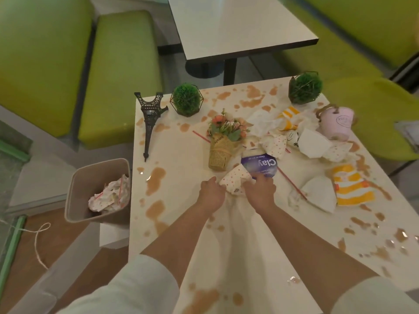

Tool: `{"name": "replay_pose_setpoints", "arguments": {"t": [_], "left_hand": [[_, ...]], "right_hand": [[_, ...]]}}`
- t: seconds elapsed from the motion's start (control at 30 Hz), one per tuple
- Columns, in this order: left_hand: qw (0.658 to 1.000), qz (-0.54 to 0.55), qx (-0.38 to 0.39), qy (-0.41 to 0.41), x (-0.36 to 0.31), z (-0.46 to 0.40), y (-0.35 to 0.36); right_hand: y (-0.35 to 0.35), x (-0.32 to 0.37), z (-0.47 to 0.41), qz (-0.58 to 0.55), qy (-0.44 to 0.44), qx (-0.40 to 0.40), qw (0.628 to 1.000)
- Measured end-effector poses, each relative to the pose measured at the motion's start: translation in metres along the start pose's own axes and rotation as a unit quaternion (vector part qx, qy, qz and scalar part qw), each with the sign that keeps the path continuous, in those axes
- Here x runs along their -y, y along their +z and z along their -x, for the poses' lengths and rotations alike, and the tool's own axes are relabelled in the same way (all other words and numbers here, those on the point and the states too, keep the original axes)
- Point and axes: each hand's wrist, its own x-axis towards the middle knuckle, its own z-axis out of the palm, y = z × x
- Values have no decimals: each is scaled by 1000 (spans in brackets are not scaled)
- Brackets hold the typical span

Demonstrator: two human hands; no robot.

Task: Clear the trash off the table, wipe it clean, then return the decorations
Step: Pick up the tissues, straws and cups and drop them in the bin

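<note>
Head view, both hands, left point(210, 193) and right point(260, 191), fingers apparently pinching crumpled dotted paper cup point(235, 181), stained glossy table point(181, 155).

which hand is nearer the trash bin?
Left. The left hand grips the dotted paper cup on the side facing the trash bin; the right hand holds its far side.
</note>
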Motion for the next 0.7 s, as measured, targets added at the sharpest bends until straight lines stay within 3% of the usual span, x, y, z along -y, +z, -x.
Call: {"name": "replay_pose_setpoints", "arguments": {"t": [0.13, 0.27, 0.43, 0.7], "left_hand": [[1000, 24, 3, 4, -11, -2, 13], [996, 88, -6, 12, -12, -3, 17], [976, 218, -2, 24, -16, 7, 12], [970, 221, -49, 92, 2, 22, -27]], "right_hand": [[-5, -11, 2, -11, -66, 26, 997], [-13, -13, 6, -98, -25, 15, 995], [-16, -14, 14, -143, -35, 24, 989], [-6, 12, 40, -268, -1, 37, 963]]}}
